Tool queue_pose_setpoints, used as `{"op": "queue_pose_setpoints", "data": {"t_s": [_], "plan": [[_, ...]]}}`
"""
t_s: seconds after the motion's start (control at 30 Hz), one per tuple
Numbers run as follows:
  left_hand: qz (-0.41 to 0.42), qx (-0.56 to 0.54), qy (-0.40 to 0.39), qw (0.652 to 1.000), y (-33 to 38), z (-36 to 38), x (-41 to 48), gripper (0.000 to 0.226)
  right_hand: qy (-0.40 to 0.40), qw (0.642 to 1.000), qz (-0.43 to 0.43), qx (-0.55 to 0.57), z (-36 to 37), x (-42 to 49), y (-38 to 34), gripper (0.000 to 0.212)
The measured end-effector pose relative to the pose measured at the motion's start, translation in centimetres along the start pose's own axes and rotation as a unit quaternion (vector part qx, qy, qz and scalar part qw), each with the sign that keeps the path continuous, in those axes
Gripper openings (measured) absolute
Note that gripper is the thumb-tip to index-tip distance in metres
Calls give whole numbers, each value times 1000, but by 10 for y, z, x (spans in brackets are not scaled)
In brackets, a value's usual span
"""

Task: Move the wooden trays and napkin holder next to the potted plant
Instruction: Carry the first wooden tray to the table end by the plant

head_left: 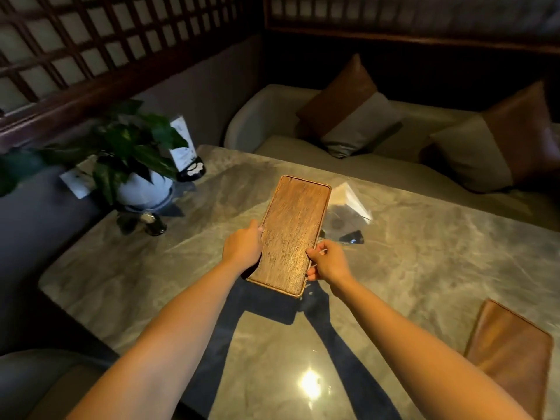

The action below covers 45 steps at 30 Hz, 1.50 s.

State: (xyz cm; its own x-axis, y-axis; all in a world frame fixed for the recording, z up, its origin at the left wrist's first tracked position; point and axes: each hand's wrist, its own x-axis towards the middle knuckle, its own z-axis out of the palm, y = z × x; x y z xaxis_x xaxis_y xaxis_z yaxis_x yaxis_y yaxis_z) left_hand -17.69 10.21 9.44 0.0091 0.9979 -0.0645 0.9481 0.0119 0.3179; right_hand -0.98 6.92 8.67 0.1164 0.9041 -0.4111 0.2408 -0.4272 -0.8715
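Observation:
I hold a long wooden tray (291, 234) above the middle of the marble table (424, 268). My left hand (242, 248) grips its left edge and my right hand (325, 262) grips its right edge near the close end. A second wooden tray (512, 353) lies at the table's near right corner. Behind the held tray stands a clear napkin holder (348, 207) with white napkins, partly hidden. The potted plant (133, 159) in a white pot sits at the table's far left corner.
A small dark jar (156, 224) stands in front of the plant, and a card stand on a black base (188, 159) to the plant's right. A bench with cushions (357, 116) runs behind the table. A lattice wall is on the left.

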Motion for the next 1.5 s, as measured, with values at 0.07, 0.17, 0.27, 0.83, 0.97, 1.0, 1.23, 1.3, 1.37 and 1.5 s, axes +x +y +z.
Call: {"op": "queue_pose_setpoints", "data": {"t_s": [0.07,0.17,0.27,0.83,0.97,1.0,1.23,1.3,1.37,1.5], "plan": [[-11,2,2,1000,-25,-9,12,32,-1,1000,2,-4,25,10,-13,16],[-22,10,7,1000,-58,-20,29,32,-8,1000,13,-5,59,26,-31,27],[-25,18,6,1000,-91,-29,49,33,-18,1000,22,-12,93,44,-46,30],[-105,22,-67,992,-230,-8,150,30,-52,992,110,-43,240,164,-62,37],[-112,8,-87,990,-248,6,164,29,-74,987,133,-56,259,183,-55,37],[-114,6,-88,990,-251,8,167,29,-77,986,137,-59,263,187,-53,36],[-135,5,-96,986,-262,18,184,30,-76,983,148,-81,279,204,-47,36],[-135,8,-99,986,-267,20,186,29,-76,983,143,-89,283,207,-47,35],[-132,9,-97,986,-272,20,188,28,-77,983,145,-84,288,208,-48,36],[-128,20,-98,987,-282,18,190,26,-86,982,145,-80,299,209,-53,35]]}}
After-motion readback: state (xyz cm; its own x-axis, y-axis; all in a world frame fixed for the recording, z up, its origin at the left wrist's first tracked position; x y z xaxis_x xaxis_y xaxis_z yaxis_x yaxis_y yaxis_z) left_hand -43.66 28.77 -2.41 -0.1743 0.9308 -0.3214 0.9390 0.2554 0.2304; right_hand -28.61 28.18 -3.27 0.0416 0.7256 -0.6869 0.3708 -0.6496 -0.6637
